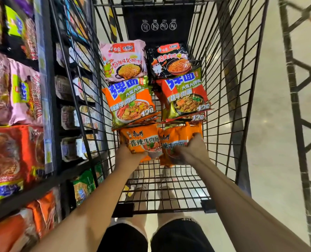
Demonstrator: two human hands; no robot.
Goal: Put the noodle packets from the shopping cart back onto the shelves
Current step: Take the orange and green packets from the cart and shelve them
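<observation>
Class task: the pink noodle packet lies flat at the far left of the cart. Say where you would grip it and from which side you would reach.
Probably pinch the pink noodle packet by its far sealed edge, reaching from above: its near edge abuts an orange-and-green packet, and the cart wall crowds its left side.

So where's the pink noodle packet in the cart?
In the head view the pink noodle packet lies at the far end of the shopping cart, on the left, beside the black packet and above an orange-and-green one.
</observation>
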